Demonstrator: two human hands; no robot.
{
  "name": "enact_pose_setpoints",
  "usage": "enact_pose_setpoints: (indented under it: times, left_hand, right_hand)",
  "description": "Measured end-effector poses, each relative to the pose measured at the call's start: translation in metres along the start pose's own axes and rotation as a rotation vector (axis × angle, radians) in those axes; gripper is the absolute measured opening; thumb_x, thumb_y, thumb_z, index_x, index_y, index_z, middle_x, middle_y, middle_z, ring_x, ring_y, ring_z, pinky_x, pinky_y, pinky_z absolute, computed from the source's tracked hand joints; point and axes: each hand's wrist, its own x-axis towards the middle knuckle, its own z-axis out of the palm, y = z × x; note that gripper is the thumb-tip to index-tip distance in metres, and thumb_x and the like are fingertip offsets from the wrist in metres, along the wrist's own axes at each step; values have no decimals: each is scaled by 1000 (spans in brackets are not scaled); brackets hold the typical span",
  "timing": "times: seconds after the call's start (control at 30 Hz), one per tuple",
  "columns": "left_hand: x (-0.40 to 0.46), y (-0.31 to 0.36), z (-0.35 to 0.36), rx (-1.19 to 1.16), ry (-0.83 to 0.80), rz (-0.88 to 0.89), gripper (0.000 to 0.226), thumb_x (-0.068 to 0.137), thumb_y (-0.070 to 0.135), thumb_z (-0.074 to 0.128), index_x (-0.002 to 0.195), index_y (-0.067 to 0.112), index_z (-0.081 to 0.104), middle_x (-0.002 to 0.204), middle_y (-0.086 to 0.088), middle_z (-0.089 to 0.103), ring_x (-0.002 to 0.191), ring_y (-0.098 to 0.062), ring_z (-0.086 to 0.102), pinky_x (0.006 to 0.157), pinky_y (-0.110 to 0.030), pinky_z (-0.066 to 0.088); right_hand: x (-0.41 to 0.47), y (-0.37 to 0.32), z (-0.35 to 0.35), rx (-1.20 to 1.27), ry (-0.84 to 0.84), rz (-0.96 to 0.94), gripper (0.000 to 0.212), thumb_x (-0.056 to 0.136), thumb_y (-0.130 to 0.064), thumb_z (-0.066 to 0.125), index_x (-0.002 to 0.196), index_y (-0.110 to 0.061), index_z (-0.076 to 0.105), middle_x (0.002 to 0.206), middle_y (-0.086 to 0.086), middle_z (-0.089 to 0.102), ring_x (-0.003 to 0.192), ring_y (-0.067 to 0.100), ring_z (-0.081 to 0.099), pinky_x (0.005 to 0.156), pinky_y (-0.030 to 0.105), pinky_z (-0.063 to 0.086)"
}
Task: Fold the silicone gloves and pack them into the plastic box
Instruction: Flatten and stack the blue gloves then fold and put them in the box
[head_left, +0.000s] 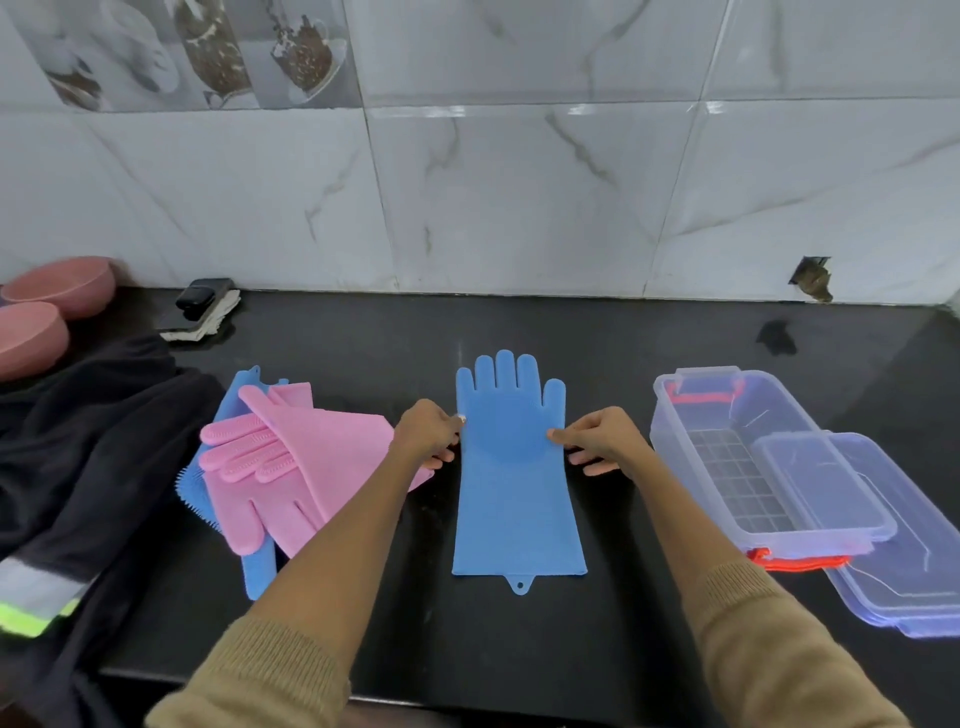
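Observation:
A blue silicone glove (514, 499) lies flat on the black counter, fingers pointing at the wall, cuff towards me. My left hand (428, 431) pinches its left edge at palm level. My right hand (597, 439) pinches its right edge at the same height. To the left, two pink gloves (291, 457) lie in a heap over another blue glove (254, 566), of which only edges and bristles show. At the right stands the clear plastic box (691, 415) with red latches, open, a small clear tray (815, 478) resting across it.
The box's clear lid (904, 587) lies under and beside the box at the right. A dark jacket with a reflective stripe (78, 467) covers the left of the counter. Two pink bowls (47, 312) and a small dark object (200, 304) sit at the back left.

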Motion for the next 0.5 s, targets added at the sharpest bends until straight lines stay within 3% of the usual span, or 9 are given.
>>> enact_pose_setpoints:
  times: [0.1, 0.17, 0.27, 0.37, 0.5]
  left_hand:
    - [-7, -10, -12, 31, 335, 48, 29, 98, 36, 45, 93, 11, 58, 88, -3, 63, 78, -19, 59, 72, -31, 47]
    - [-9, -21, -30, 11, 499, 15, 23, 99, 32, 44, 99, 13, 58, 91, -2, 61, 81, -18, 54, 72, -31, 42]
    - [-7, -41, -59, 66, 668, -72, 23, 97, 28, 47, 109, 12, 59, 108, -8, 65, 96, -25, 59, 83, -38, 47]
    - [-5, -67, -84, 268, 702, -276, 50, 94, 38, 48, 135, 9, 42, 132, -14, 48, 124, -37, 42, 101, -51, 35]
    - [-10, -101, -108, 208, 681, -523, 85, 77, 65, 58, 133, 4, 36, 134, -16, 41, 126, -37, 39, 104, -52, 33]
  right_hand:
    - [-3, -9, 14, -107, 303, -134, 32, 85, -43, 65, 90, -11, 68, 87, 4, 70, 74, 17, 63, 65, 29, 48]
    - [-7, -23, 27, -105, 389, -230, 25, 89, -39, 61, 92, -15, 67, 87, 2, 69, 81, 20, 65, 68, 29, 46]
    - [-8, -47, 56, -128, 315, -310, 22, 90, -38, 60, 91, -17, 67, 82, -3, 66, 82, 19, 65, 71, 31, 50]
    - [-6, -67, 91, -168, 234, -370, 24, 90, -41, 58, 91, -18, 68, 85, -2, 68, 85, 18, 65, 69, 29, 47]
    - [-5, -94, 135, -205, 134, -456, 29, 92, -42, 55, 93, -16, 69, 86, -1, 67, 87, 20, 64, 69, 27, 44]
